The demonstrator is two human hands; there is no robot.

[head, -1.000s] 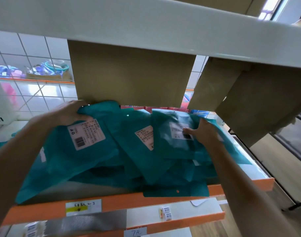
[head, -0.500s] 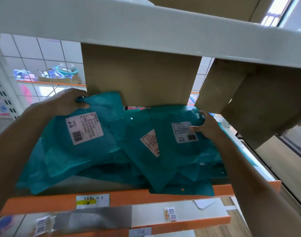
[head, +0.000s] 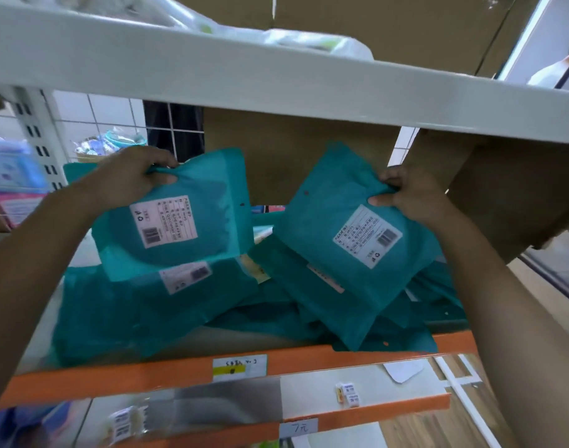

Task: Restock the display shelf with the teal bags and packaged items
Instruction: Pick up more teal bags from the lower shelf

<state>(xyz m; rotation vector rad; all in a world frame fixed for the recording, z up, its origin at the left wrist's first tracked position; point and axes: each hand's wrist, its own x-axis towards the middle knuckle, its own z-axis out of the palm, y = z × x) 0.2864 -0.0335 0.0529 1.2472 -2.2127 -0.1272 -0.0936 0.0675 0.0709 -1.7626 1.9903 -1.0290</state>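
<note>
With curled fingers (head: pixel 160 160), pinches left teal bag (head: pixel 212 205) by top edge in left hand (head: pixel 128 181), right teal bag (head: pixel 328 221) likewise in right hand (head: pixel 412 197), both over bag pile (head: pixel 179 315) on shelf (head: pixel 309 360).

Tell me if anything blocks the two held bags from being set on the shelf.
The left hand grips the left bag, the right hand the right bag. Under both, a heap of teal bags covers most of the shelf; a cardboard box stands behind them.

left hand (head: pixel 128 179) grips teal bag (head: pixel 176 218) | right hand (head: pixel 409 195) grips second teal bag (head: pixel 348 250) | above pile (head: pixel 231 305)
</note>
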